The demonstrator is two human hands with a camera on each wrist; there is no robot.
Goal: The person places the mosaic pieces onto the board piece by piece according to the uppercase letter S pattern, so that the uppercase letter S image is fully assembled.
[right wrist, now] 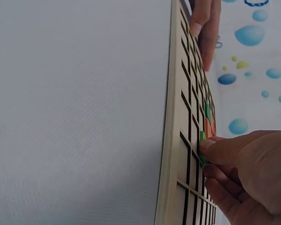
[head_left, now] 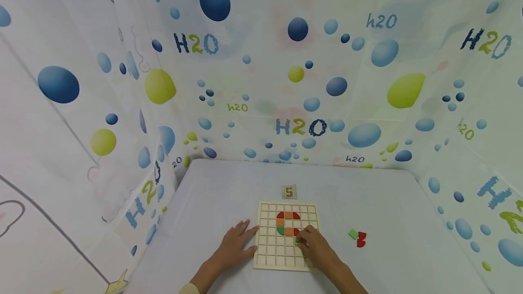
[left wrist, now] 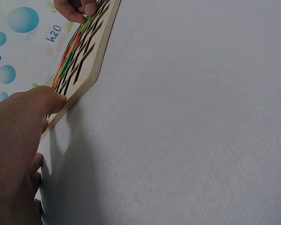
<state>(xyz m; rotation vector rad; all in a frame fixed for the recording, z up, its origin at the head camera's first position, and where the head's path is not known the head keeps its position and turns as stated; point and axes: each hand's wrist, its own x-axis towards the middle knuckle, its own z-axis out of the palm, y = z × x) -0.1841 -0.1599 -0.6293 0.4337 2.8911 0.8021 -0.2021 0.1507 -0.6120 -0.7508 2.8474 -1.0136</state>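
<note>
A wooden grid board [head_left: 273,260] lies on the white table, with red, orange and green tiles set in several of its squares. Among them are an orange tile [head_left: 288,231] and a dark green rounded tile [head_left: 280,231]. My right hand [head_left: 314,246] is over the board's right half and pinches a light green tile [right wrist: 203,136] between thumb and fingertips, at a square just below the coloured ones. At the board's left edge, my left hand [head_left: 237,242] rests with fingers spread, thumb and a fingertip touching the rim.
Behind the board lies a small card [head_left: 289,192] with a 5-like figure on a grid. To the right are a loose light green tile [head_left: 353,234] and two red rounded tiles [head_left: 361,242]. A printed curtain [head_left: 265,80] encloses the table's back and sides.
</note>
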